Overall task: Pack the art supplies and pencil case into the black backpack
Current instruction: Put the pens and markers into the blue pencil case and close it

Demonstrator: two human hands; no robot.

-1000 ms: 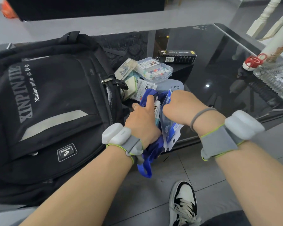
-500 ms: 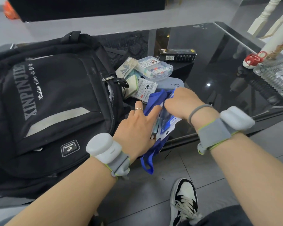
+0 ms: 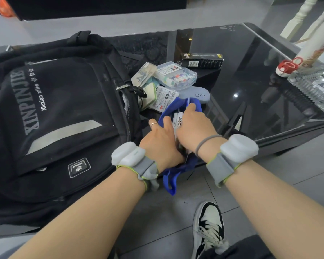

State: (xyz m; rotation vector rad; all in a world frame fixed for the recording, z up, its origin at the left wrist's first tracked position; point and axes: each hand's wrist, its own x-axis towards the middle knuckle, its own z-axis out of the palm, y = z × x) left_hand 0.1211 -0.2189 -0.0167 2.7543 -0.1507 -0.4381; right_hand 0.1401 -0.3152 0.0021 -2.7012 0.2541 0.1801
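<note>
**Both hands at the blue pouch beside the backpack**

Right now your two hands meet at the near edge of a black glass table point(image 3: 251, 58). Largest of all, the black backpack point(image 3: 51, 116) lies flat to the left of your grip, front panel up, its side zipper gaping toward your hands. Between your hands sits a blue fabric pouch point(image 3: 178, 107), mouth open, a strap hanging off the table edge below your wrists. Your left hand point(image 3: 159, 141) curls its fingers round the pouch's left rim, holding it. Your right hand point(image 3: 193, 128) reaches into the opening, fingers bent over the far rim; white marker pens point(image 3: 178, 118) show between the two hands. Whether the right hand grips the pens or only the fabric cannot be told. Just beyond your grip lie a grey glasses case point(image 3: 196, 93), a clear box of coloured pens point(image 3: 176, 75), small packets point(image 3: 165, 96), and farther back a black carton point(image 3: 202, 60).
</note>
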